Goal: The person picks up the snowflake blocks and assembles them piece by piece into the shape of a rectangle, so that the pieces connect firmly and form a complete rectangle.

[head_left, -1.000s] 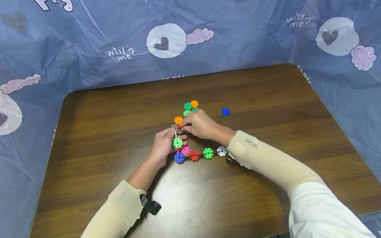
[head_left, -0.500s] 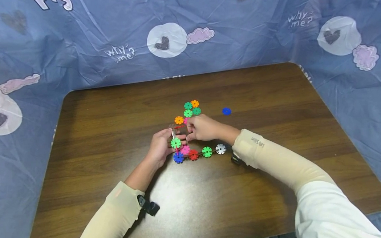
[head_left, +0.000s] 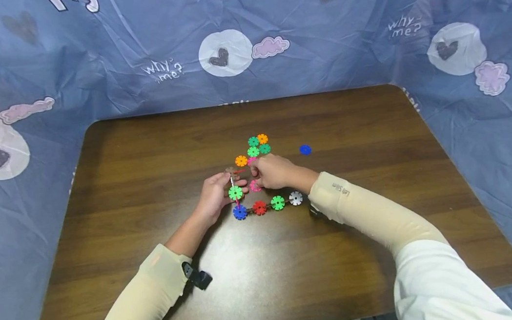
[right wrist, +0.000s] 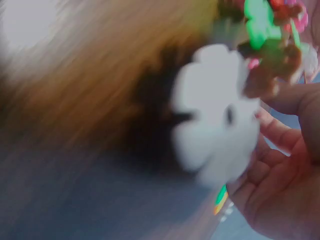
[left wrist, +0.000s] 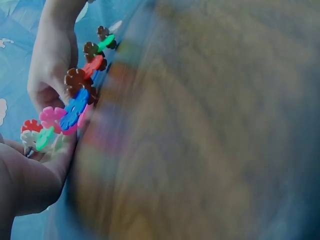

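Observation:
My left hand point(head_left: 213, 197) pinches the upper left end of a chain of interlocking plastic discs, at a brown disc point(head_left: 230, 171) and a white one standing on edge. Down from there run a green disc point(head_left: 235, 193) and a blue corner disc point(head_left: 239, 212). The chain continues right through a red disc point(head_left: 259, 208) and another green disc point(head_left: 278, 202) to a white end disc point(right wrist: 215, 115), with brown discs between. My right hand point(head_left: 275, 171) has its fingers curled, with a pink disc point(head_left: 255, 185) at its thumb, just right of the left fingertips.
Beyond the hands lies a cluster of loose discs: an orange disc point(head_left: 241, 161), a light green disc point(head_left: 253, 152), and several others. A lone blue disc point(head_left: 305, 149) sits farther right on the brown wooden table point(head_left: 359, 124). Patterned blue cloth point(head_left: 143, 49) hangs behind.
My right hand has drawn back from the red piece at the chain's upper end. The pink disc has moved up from beside the blue corner to the right thumb.

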The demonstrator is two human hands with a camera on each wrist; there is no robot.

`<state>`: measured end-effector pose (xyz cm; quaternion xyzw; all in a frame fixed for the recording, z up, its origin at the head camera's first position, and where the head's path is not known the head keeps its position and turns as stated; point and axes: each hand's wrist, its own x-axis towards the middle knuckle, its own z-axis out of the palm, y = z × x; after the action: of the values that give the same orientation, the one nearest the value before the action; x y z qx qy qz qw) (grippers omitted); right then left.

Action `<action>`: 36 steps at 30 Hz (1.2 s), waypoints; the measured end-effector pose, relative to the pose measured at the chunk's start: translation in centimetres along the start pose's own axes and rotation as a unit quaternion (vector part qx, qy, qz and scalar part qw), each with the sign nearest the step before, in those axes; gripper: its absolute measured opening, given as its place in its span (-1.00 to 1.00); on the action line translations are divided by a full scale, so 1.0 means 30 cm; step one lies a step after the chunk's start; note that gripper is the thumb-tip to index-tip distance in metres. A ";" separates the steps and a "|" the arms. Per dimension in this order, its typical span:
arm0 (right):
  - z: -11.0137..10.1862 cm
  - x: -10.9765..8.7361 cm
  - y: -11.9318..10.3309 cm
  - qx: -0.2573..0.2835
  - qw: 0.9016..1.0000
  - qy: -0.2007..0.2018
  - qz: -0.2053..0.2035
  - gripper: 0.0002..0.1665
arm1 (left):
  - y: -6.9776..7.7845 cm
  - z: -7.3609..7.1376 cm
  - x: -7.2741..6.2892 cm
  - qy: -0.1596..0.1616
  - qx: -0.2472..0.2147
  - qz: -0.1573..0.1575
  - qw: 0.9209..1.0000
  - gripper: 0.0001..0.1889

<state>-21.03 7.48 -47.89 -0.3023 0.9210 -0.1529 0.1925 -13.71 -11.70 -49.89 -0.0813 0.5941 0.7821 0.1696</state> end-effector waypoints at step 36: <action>-0.017 -0.046 0.068 0.505 0.856 0.058 0.097 -0.79 | 0.002 0.042 0.039 0.005 0.066 0.038 0.997 -0.43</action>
<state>-21.25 9.99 -47.88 -0.0632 0.7513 -0.5948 0.2790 -14.72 -10.31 -49.88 -0.0517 0.6477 0.7468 0.1416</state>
